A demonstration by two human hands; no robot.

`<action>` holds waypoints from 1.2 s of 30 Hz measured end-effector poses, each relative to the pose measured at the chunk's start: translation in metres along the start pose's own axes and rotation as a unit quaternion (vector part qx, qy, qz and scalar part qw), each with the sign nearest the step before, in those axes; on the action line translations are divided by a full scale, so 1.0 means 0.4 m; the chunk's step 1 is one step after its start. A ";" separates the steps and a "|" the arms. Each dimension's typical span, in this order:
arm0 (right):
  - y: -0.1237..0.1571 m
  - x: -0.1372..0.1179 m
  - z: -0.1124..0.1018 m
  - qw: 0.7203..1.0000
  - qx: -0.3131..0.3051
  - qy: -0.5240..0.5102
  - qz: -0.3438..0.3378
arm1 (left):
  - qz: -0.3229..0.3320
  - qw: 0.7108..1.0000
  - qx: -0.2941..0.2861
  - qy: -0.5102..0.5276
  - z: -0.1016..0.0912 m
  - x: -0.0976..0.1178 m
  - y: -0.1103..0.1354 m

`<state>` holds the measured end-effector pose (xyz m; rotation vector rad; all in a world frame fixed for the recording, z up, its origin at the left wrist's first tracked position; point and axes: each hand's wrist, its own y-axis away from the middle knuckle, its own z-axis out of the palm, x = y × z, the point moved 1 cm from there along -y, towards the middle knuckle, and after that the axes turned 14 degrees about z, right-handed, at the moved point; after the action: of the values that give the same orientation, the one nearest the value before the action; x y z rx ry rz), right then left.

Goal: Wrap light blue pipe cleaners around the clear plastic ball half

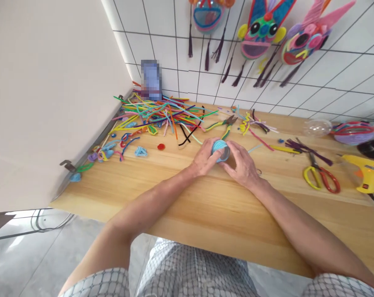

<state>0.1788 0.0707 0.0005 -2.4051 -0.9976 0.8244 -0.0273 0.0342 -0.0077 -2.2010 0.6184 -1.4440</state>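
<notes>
Between my two hands, just above the wooden table (174,198), is a small clear round ball (225,154) partly covered with light blue pipe cleaner (219,144). My left hand (204,159) grips it from the left, thumb lying across its front. From the right, my right hand (243,164) holds it with curved fingers and the thumb underneath. The ball's far side is hidden by my fingers. Green-and-yellow pliers (225,123) lie just beyond my hands. A light blue pipe cleaner piece (255,147) rests right of them.
A heap of coloured pipe cleaners (162,113) lies at back left, below a propped phone (151,80). Scissors (321,175) and a yellow glue gun (368,169) lie right. A red cap (161,146) sits left. Decorated masks (261,31) hang on the tiled wall.
</notes>
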 end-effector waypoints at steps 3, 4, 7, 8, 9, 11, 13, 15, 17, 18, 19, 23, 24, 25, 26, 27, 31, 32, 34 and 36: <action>0.003 0.001 -0.002 1.000 -0.007 0.009 0.008 | 0.007 1.000 0.001 -0.002 0.000 0.005 0.002; 0.004 0.001 -0.003 1.000 -0.009 0.012 0.008 | 0.011 1.000 0.000 -0.001 -0.001 0.007 0.002; 0.005 0.000 -0.003 1.000 -0.010 0.019 0.006 | 0.017 1.000 -0.001 0.004 -0.003 0.011 0.003; 0.006 -0.001 -0.003 1.000 -0.009 0.021 0.006 | 0.015 1.000 -0.001 0.006 -0.003 0.012 0.003; 0.005 -0.001 -0.002 1.000 -0.008 0.022 0.005 | 0.013 1.000 -0.001 0.008 -0.003 0.012 0.003; 0.005 -0.003 -0.001 1.000 -0.005 0.024 0.003 | 0.007 1.000 -0.002 0.013 -0.003 0.011 0.002; 0.004 -0.004 0.001 1.000 -0.003 0.026 -0.001 | 0.004 1.000 -0.003 0.018 -0.003 0.010 0.001; 0.004 -0.003 0.004 1.000 -0.004 0.025 0.000 | 0.003 1.000 -0.004 0.021 -0.003 0.009 -0.001; 0.004 0.000 0.006 1.000 -0.009 0.024 0.007 | 0.000 1.000 -0.004 0.024 -0.002 0.007 -0.003; 0.005 0.002 0.007 1.000 -0.014 0.024 0.010 | -0.002 1.000 -0.003 0.025 -0.002 0.006 -0.003; 0.005 0.004 0.009 0.999 -0.019 0.023 0.013 | -0.006 1.000 -0.003 0.026 -0.001 0.004 -0.004; 0.003 0.011 0.015 0.999 -0.037 0.016 0.022 | -0.020 0.999 -0.001 0.026 -0.005 -0.005 -0.007; 0.001 0.012 0.018 0.999 -0.039 0.012 0.023 | -0.021 0.999 0.000 0.025 -0.008 -0.006 -0.008; -0.001 0.013 0.021 0.999 -0.041 0.008 0.023 | -0.023 0.999 0.001 0.024 -0.011 -0.007 -0.008; -0.003 0.013 0.026 0.999 -0.043 0.003 0.024 | -0.026 0.999 0.002 0.021 -0.015 -0.007 -0.008; -0.005 0.013 0.030 0.999 -0.045 -0.003 0.024 | -0.031 0.999 0.004 0.017 -0.018 -0.006 -0.008; -0.015 0.008 0.054 0.997 -0.056 -0.030 0.032 | -0.058 0.998 0.011 -0.010 -0.030 0.006 -0.009; -0.017 0.006 0.060 0.997 -0.059 -0.035 0.034 | -0.059 0.998 0.014 -0.017 -0.032 0.010 -0.010; -0.022 0.003 0.069 0.996 -0.061 -0.042 0.040 | -0.061 0.998 0.018 -0.031 -0.034 0.018 -0.014; -0.028 0.001 0.075 0.996 -0.067 -0.048 0.044 | -0.063 0.997 0.022 -0.044 -0.035 0.024 -0.017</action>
<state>0.1538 0.0824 -0.0157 -2.5608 -1.0184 0.9397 -0.0359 0.0326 0.0085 -2.2920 0.4198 -1.3982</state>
